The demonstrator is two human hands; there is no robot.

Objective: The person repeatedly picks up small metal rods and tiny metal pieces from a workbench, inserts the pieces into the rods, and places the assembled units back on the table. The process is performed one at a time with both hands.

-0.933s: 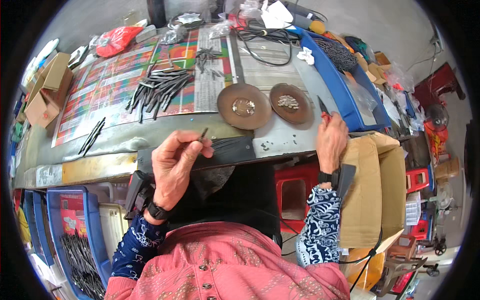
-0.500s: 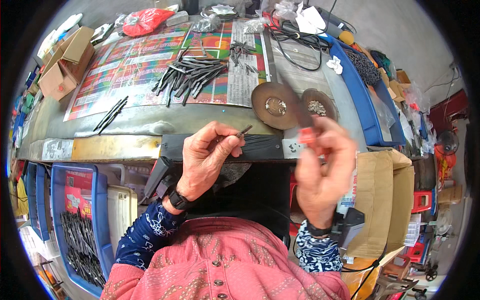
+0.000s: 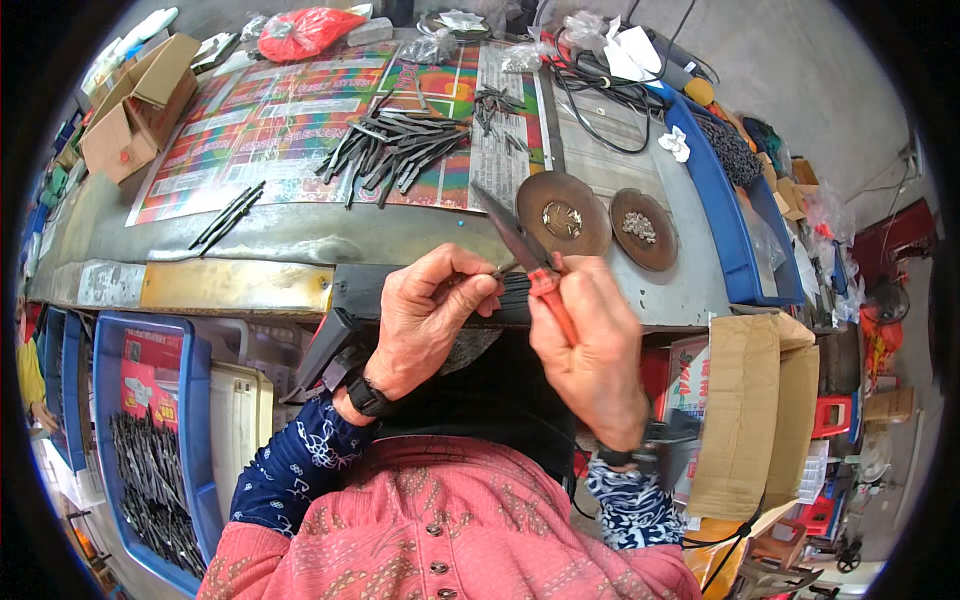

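Note:
My left hand [image 3: 430, 310] is closed in a pinch on a small dark strip [image 3: 507, 268], most of it hidden by the fingers. In my right hand [image 3: 590, 350] is a red-handled pointed tool [image 3: 520, 240], with long dark tapering jaws or blades; I cannot tell which. It points up and left, its red part close beside the pinched strip. Beyond it lie a brown round dish [image 3: 540, 200] holding small metal pieces and a smaller brown dish [image 3: 655, 252] with a heap of little silvery bits. A pile of black strips [image 3: 390, 150] rests on the printed sheet [image 3: 270, 130].
Several black strips [image 3: 228, 217] lie at the table's left. A blue tray [image 3: 735, 240] borders the right side, with black cables [image 3: 600, 85] behind. Below the edge are a blue bin [image 3: 203, 400] of black strips at left and an open cardboard box [image 3: 735, 420] at right.
My right hand has moved left with the red-handled tool, bringing it beside the left hand's fingers. The left hand keeps its pinch and has shifted slightly right.

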